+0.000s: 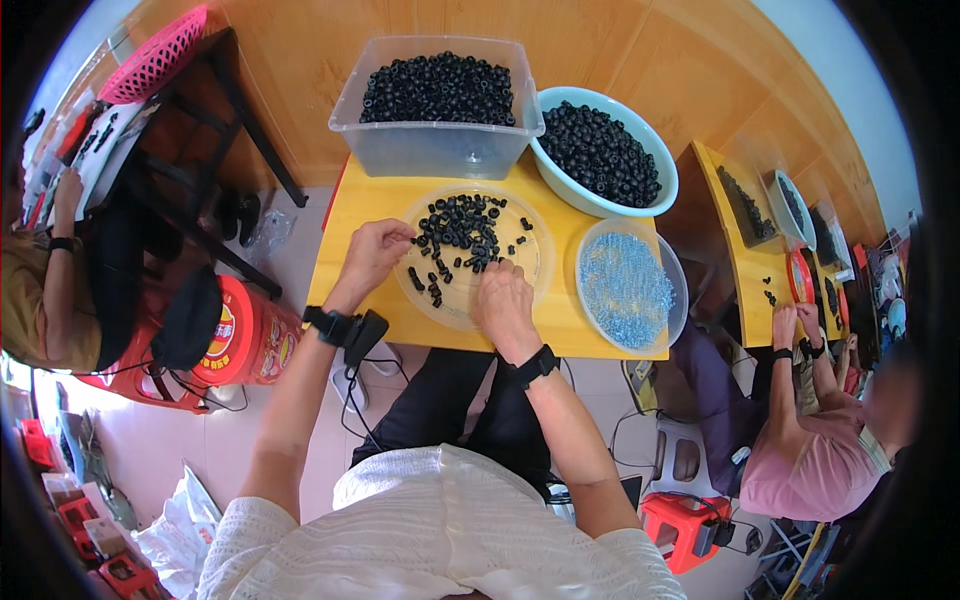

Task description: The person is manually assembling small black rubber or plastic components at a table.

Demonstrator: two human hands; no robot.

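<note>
A shallow round clear tray [535, 225] lies on the yellow table in front of me. Scattered over it are small black pieces [455, 222], some ring-shaped with holes, others short and stubby. My left hand [375, 258] hangs at the tray's left side, thumb and fingertips pinched together beside the pile; whatever is between them is too small to make out. Over the tray's near right part, my right hand [505, 308] has its fingers curled down at the pile's near edge. Its fingertips are partly hidden, so a held piece cannot be made out.
Behind the tray, a clear bin [430, 150] and a pale blue basin [600, 208] hold many black ring-shaped pieces. To the right, a round tub [628, 290] contains clear bluish bits. A co-worker in pink [815, 455] works at another yellow table [745, 290]; another person [50, 300] sits left.
</note>
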